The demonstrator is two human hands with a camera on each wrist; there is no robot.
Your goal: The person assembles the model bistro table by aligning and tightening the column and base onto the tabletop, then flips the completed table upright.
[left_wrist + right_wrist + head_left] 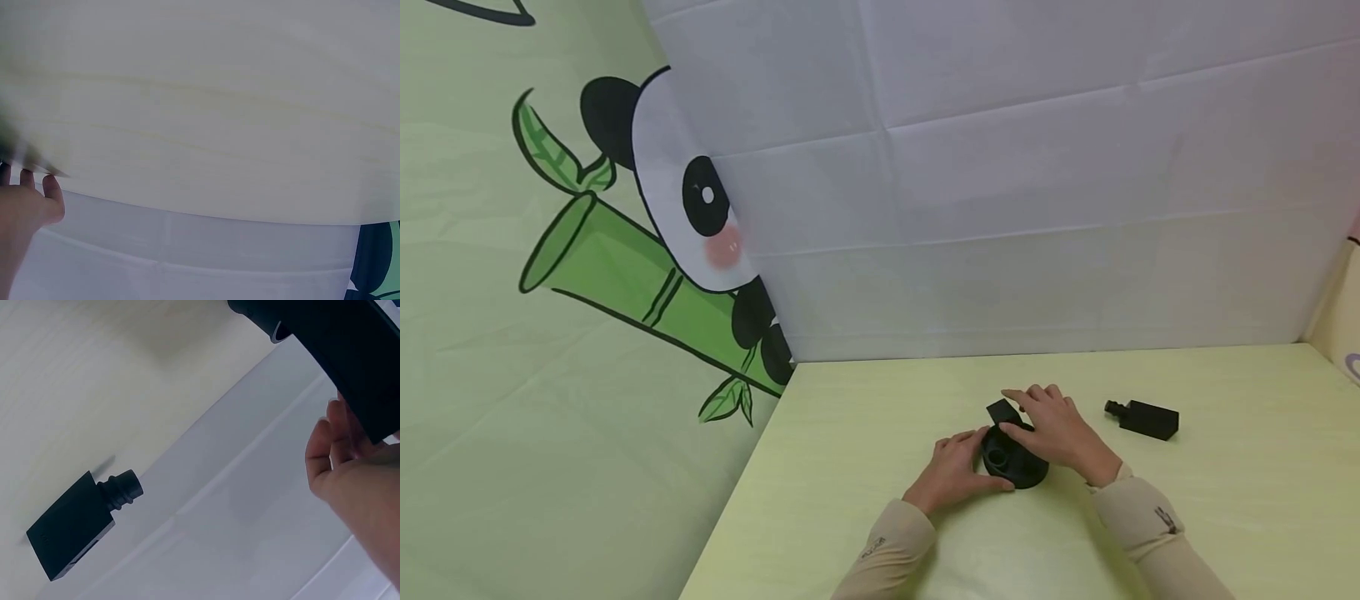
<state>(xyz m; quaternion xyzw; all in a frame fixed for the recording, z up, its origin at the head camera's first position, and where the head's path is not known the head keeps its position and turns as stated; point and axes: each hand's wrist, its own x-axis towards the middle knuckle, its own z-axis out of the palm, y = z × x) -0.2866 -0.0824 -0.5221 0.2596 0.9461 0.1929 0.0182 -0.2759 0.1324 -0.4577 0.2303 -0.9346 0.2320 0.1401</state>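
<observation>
One round black base (1028, 468) sits on the pale yellow desk (835, 475), toward the near side, with a raised ring-shaped socket (997, 457) on its upper face. The left hand (953, 472) is partly open around the base's left side, holding its rim between the thumb at the near edge and the fingers at the far edge. The right hand (1060, 429) reaches over from the other side, its thumb and fingers partly closed on a black rectangular block (1002, 412) at the far edge of the base; whether the block is fixed there cannot be told. Well apart to the right, a black box-shaped piece with a ribbed neck (1150, 421) lies on the desk, neck pointing left. Beige sleeves (1138, 512) cover both forearms. Behind the desk hangs a creased white cloth (1000, 192), and to its left a green backdrop (497, 417) shows a cartoon panda (666, 208) and a bamboo stalk (613, 262).
</observation>
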